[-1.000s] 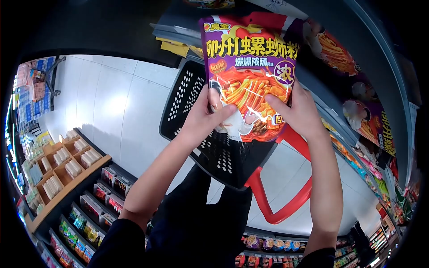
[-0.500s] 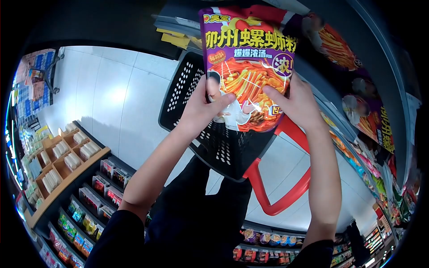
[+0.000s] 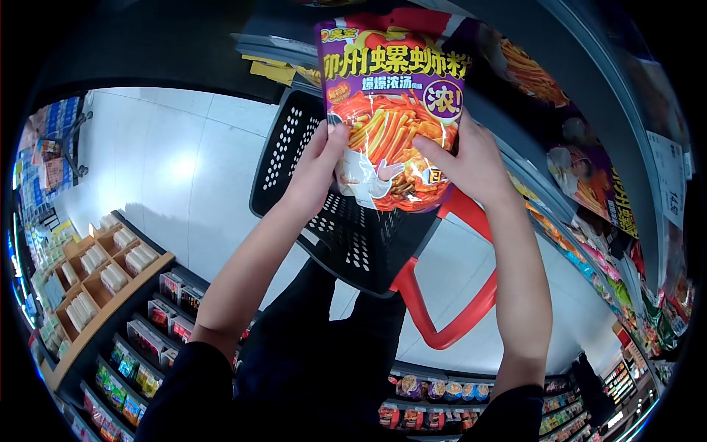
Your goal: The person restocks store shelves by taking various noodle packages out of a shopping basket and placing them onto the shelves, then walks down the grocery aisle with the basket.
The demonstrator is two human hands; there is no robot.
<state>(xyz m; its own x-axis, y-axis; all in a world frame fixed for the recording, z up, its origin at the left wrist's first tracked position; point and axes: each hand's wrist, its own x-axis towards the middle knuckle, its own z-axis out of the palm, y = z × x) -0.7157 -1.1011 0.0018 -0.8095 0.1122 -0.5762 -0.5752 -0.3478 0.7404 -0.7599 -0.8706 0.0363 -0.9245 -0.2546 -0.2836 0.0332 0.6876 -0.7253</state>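
A purple and red bag of instant rice noodles is held up in front of me, its printed front facing me. My left hand grips the lower left edge, thumb on the front. Along the right edge, my right hand is closed on the same bag, its thumb lying across the printed bowl picture. The fingers behind the bag are hidden. Below and behind it is a black shopping basket with punched holes and a red handle; the bag covers part of its opening.
Shelves with similar noodle bags rise close on my right, with a price label on the edge. At the left stands a wooden divided display above rows of small packets. Pale floor tiles lie between.
The bag, both hands and the basket sit slightly further left in view. My left thumb has moved from the bag's front toward its left edge. Both hands still hold the bag.
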